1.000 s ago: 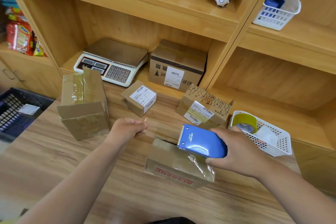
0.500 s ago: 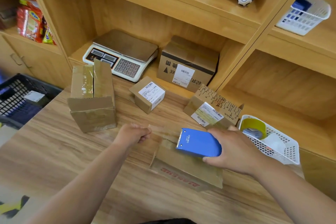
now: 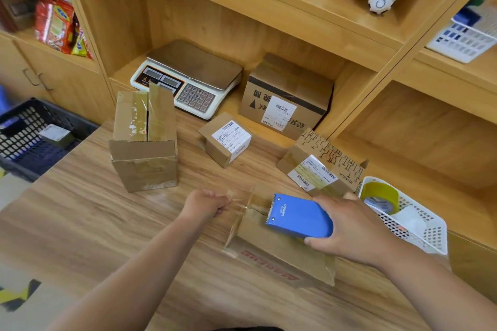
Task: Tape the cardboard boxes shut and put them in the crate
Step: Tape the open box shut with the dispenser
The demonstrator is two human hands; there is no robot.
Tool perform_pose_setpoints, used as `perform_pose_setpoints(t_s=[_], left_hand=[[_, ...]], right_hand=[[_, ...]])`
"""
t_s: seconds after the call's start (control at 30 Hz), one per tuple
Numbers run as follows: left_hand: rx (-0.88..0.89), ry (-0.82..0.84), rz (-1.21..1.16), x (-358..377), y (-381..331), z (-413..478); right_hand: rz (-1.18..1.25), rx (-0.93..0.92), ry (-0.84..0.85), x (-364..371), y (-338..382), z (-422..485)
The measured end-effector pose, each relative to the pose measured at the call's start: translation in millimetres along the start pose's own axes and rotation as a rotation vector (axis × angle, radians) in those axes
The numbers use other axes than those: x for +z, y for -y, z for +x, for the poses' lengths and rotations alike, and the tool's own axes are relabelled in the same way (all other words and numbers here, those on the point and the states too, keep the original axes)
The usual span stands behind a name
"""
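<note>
left hand (image 3: 207, 204): fingers curled, pinching the free end of the clear tape (image 3: 240, 207), just off the left end of the flat box.
right hand (image 3: 349, 226): wrapped over the blue tape dispenser (image 3: 298, 219), pressing it onto the top of the flat box (image 3: 282, 255). Serrated edge faces the left hand.
tape state: strip spans from the teeth to the left hand, past the box's left edge. It looks wrinkled, and I can't tell how much is stuck down.
box location: flat on the wooden table (image 3: 94, 223), front centre, not in the crate. The flap edge under the dispenser looks slightly raised.
risk, tape: slack or twist in the span makes it fold onto itself or onto the fingers, and the strip is wasted.
risk, box: it looks light and only the dispenser hand pins it. A sideways pull could skew it so the strip lands off the seam.
risk, flap: taping over a raised flap likely leaves a gap.
risk, teeth: they sit near the left knuckles, so a jerky tear could nick skin.
risk, neighbours: patterned box (image 3: 320, 166) and white basket (image 3: 430, 234) sit just beside the right hand, and a wrist swing could knock them.
crate (image 3: 32, 142): far left, below the table edge, well apart from the box. The tall open box (image 3: 144, 142) stands roughly between, so a low carry could clip its flaps.
</note>
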State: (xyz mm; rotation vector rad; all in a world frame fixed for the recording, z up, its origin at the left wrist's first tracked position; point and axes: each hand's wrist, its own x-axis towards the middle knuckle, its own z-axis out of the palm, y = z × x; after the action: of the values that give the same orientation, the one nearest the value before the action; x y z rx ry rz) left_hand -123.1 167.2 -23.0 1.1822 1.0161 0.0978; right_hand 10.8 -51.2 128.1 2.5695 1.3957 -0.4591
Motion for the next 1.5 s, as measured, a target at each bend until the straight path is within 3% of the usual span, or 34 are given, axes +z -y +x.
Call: perform_pose_setpoints(t_s=[0.73,0.87,1.0,1.07,1.3,1.5], left_hand=[[0.010,-0.188,0.233,38,27,-15],[0.093,-0.232,0.209,33,24,-24],[0.234,0.010,-0.171,36,27,-50],[0.278,0.190,-0.180,38,34,-58],[0.238,0.498,0.127,23,26,-58],[0.647,0.435,0.994,34,-22,-37]], right_hand=[[0.026,0.021,-0.032,9,0,-3],[0.012,0.017,-0.028,9,0,-4],[0.006,0.012,-0.032,8,1,-5],[0.001,0.010,-0.035,7,2,-5],[0.030,0.017,-0.040,6,2,-8],[0.044,0.009,-0.051,7,0,-9]])
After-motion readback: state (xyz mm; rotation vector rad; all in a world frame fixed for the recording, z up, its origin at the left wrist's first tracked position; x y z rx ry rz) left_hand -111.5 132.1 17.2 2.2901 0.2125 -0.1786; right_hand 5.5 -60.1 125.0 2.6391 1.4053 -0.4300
